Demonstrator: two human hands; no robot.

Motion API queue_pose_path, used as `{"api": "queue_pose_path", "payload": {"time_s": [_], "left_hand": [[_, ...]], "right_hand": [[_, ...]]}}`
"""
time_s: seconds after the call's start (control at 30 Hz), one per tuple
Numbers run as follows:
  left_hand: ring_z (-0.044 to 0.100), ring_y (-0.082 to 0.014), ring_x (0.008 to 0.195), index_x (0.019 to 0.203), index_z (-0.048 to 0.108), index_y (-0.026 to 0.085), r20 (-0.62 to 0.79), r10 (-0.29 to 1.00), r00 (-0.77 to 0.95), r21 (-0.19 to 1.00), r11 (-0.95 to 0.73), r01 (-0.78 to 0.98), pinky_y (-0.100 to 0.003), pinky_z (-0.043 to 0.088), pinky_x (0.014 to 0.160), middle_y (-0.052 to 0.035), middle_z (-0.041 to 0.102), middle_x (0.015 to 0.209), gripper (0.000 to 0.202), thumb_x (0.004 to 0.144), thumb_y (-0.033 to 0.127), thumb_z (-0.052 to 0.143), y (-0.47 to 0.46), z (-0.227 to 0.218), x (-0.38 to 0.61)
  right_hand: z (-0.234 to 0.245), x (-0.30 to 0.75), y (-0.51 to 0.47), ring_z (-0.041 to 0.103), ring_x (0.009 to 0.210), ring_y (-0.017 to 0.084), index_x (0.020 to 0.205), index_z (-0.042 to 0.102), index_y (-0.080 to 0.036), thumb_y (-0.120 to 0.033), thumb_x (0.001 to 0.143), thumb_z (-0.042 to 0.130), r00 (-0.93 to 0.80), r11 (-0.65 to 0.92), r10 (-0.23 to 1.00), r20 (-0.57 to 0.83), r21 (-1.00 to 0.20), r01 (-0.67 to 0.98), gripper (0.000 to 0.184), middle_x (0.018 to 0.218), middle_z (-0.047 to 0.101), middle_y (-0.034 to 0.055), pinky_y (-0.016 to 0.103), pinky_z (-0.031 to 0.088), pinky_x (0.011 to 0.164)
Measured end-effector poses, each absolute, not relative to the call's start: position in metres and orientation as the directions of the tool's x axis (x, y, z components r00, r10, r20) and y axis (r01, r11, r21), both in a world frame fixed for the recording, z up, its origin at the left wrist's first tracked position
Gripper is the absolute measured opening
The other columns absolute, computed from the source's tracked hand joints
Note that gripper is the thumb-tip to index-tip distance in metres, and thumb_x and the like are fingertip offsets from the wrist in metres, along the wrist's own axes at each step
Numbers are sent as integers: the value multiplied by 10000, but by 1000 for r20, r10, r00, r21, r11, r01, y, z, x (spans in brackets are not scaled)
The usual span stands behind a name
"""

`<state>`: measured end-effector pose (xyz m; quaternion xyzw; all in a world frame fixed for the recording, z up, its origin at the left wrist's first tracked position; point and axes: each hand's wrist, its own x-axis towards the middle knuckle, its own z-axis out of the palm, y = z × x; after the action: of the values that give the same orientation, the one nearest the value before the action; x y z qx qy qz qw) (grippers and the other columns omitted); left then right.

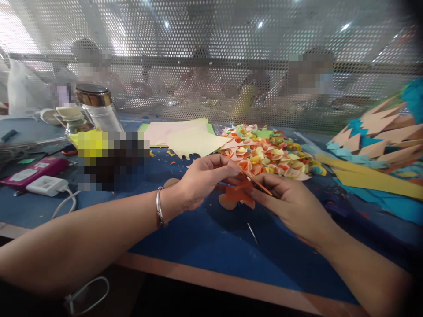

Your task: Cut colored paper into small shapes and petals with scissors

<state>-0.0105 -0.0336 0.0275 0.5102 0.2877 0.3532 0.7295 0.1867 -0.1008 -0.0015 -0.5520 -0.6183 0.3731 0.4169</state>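
Between both hands, over the blue table (pixel 198 240), is a piece of orange paper (pixel 240 191) with cut, pointed edges. My left hand (pixel 206 178), a silver bangle at its wrist, pinches its upper left part. The thumb and fingers of my right hand (pixel 287 198) close on its right side, where a thin orange edge sticks out. Round tan paper pieces (pixel 226 203) show just under the orange paper. A thin metal tool (pixel 253 233) lies on the table below my hands; its kind I cannot make out.
Behind my hands is a heap of folded paper petals (pixel 264 154), with pale paper sheets (pixel 194 140) to its left. A layered paper piece (pixel 380 136) stands at right. A lidded bottle (pixel 101 105) and a white charger (pixel 46 185) are at left. A perforated metal screen (pixel 211 39) closes the back.
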Motion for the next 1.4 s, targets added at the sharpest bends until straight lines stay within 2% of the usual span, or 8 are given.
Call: {"api": "queue_pose_path", "payload": {"time_s": [0.33, 0.47, 0.63, 0.8, 1.0, 1.2, 1.4], "left_hand": [[664, -95, 682, 799, 622, 156, 7, 793, 609, 955, 175, -239, -235, 495, 685, -12, 710, 752, 160, 849, 236, 750, -31, 22, -13], [668, -97, 683, 794, 618, 157, 6, 791, 612, 952, 183, -246, -250, 510, 708, -10, 712, 743, 150, 860, 223, 736, -31, 21, -13], [686, -103, 708, 793, 623, 158, -4, 784, 620, 950, 197, -243, -255, 513, 724, -21, 735, 777, 154, 855, 227, 747, -31, 22, -13], [709, -116, 742, 801, 626, 161, 3, 768, 640, 938, 220, -269, -276, 530, 763, -28, 755, 821, 172, 839, 238, 774, -32, 20, -13], [702, -116, 724, 792, 601, 170, 2, 796, 605, 930, 221, -295, -275, 531, 755, -13, 740, 781, 196, 841, 246, 775, -33, 21, -12], [676, -101, 676, 787, 598, 172, 37, 845, 534, 933, 162, -321, -249, 512, 703, 3, 717, 717, 157, 846, 223, 734, -32, 21, -11], [669, -100, 682, 768, 585, 184, 67, 893, 444, 953, 74, -293, -247, 500, 692, -12, 730, 747, 176, 836, 264, 727, -30, 22, -11]], "right_hand": [[3, 183, -103, 598, 713, 155, 899, 726, -222, -652, 825, 759, -59, 113, 993, 100, -937, 329, 438, 793, 680, 28, 273, 484, 643], [5, 182, -105, 518, 613, 125, 768, 656, -212, -687, 859, 700, -55, 151, 989, 141, -937, 316, 485, 663, 579, -1, 261, 417, 555], [1, 185, -105, 451, 556, 106, 834, 657, -218, -666, 899, 668, -29, 127, 992, 125, -935, 330, 453, 663, 567, -13, 257, 309, 473], [2, 184, -105, 442, 537, 111, 791, 636, -223, -682, 896, 654, -15, 139, 990, 144, -916, 376, 472, 635, 548, -12, 266, 288, 450], [5, 181, -105, 422, 504, 98, 780, 653, -220, -682, 875, 676, -10, 172, 983, 183, -903, 393, 472, 612, 549, -19, 262, 337, 462], [6, 182, -106, 516, 553, 114, 782, 663, -214, -682, 870, 684, 7, 158, 984, 178, -889, 431, 477, 655, 636, 8, 258, 392, 499], [7, 182, -105, 572, 573, 132, 763, 666, -212, -689, 863, 683, -5, 167, 983, 185, -876, 452, 488, 658, 665, 23, 257, 421, 503]]}}
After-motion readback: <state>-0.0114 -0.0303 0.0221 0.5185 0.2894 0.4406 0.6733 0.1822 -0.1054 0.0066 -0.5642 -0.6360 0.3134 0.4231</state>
